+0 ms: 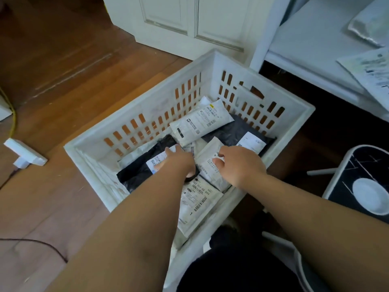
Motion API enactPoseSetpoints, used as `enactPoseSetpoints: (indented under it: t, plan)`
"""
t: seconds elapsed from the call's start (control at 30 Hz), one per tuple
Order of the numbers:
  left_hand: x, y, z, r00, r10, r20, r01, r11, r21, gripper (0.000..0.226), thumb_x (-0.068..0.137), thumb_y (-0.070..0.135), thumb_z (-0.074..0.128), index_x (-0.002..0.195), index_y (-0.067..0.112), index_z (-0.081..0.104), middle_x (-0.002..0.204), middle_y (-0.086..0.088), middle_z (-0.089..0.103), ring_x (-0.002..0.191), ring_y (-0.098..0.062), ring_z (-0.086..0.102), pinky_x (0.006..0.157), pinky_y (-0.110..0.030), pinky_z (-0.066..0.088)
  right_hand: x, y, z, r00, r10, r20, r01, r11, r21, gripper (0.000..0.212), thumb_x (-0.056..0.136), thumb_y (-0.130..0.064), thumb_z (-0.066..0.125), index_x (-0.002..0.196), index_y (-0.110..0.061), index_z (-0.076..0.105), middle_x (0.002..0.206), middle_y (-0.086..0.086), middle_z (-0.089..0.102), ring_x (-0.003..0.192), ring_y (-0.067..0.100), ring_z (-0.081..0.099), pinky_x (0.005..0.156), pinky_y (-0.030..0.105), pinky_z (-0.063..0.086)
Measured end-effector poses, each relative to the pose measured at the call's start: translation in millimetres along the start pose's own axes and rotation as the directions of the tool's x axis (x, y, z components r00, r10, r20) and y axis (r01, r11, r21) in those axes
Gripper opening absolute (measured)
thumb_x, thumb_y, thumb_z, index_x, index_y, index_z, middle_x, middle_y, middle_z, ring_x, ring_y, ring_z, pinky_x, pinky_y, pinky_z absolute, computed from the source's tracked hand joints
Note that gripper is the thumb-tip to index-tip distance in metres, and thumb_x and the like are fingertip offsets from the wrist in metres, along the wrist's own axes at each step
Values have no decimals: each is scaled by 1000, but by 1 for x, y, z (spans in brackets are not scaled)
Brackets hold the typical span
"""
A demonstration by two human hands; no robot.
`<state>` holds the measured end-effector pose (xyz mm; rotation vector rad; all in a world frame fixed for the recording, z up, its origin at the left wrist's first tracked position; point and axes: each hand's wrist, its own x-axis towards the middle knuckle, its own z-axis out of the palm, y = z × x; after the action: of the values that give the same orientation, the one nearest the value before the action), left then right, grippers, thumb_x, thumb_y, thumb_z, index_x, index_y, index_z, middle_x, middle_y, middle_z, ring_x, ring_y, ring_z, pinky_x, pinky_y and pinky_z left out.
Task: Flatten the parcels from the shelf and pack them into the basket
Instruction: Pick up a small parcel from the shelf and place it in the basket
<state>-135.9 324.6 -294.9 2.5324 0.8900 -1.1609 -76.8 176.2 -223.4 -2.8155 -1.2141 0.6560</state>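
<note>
A white slatted basket (147, 114) stands on the wooden floor and holds several flat parcels. My left hand (179, 161) reaches into it with its fingers stretched over a black parcel (139, 171) that bears a white label. My right hand (240, 165) rests on a white parcel (207, 159) beside it, fingers loosely curled over its top. Another white parcel (200, 123) lies toward the basket's far corner, a dark grey parcel (233, 131) to its right, and a labelled white parcel (195, 203) lies nearest me.
A white shelf (305, 39) stands at the right with a silver parcel (370, 24) and a white printed parcel (370, 72) on it. A white stool (362, 186) is at the right, a power strip (25, 152) on the floor at the left, and a white cabinet (189, 22) behind.
</note>
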Motion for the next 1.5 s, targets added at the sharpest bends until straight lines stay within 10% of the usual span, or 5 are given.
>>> enactPoseSetpoints:
  t: [0.6, 0.8, 1.13, 1.3, 1.5]
  plan:
    - [-161, 208, -112, 783, 474, -403, -591, 768, -246, 46, 96, 26, 54, 140, 15, 48, 134, -7, 57, 120, -23, 55, 101, -30, 42, -175, 235, -68, 860, 426, -279, -452, 891, -32, 46, 97, -45, 43, 134, -18, 50, 144, 2, 40, 133, 22, 34, 108, 36, 31]
    - [-166, 302, -123, 887, 384, -255, -358, 225, -906, 24, 95, 14, 57, 118, 20, 57, 121, -7, 56, 101, -22, 55, 86, -39, 52, -213, 288, -43, 838, 543, -46, -542, 840, 28, 53, 90, -45, 59, 134, -20, 48, 139, 3, 42, 130, 23, 39, 103, 37, 37]
    - [-149, 362, -119, 912, 72, -405, -388, -175, -905, 9, 89, 8, 65, 96, 2, 67, 79, -9, 66, 68, -14, 59, 63, -21, 50, -231, 329, -5, 808, 583, -87, -487, 744, 458, 47, 94, -47, 54, 134, -22, 53, 132, -4, 51, 122, 12, 48, 103, 25, 39]
    - [-179, 340, -67, 837, 495, -233, -337, 132, -932, 9, 83, 6, 71, 86, -3, 70, 86, -20, 73, 68, -21, 65, 69, -29, 56, -241, 340, -29, 672, 723, 162, 5, -222, 975, 44, 93, -50, 54, 115, -13, 61, 103, 6, 69, 96, 21, 67, 83, 33, 53]
    - [-191, 335, 1, 763, 641, 84, -475, 644, -600, 13, 73, 12, 82, 65, 12, 71, 68, -11, 72, 63, -16, 69, 57, -20, 50, -269, 341, -8, 713, 662, 231, 155, -471, 869, 50, 91, -30, 65, 132, -8, 48, 104, 10, 72, 92, 25, 70, 69, 37, 54]
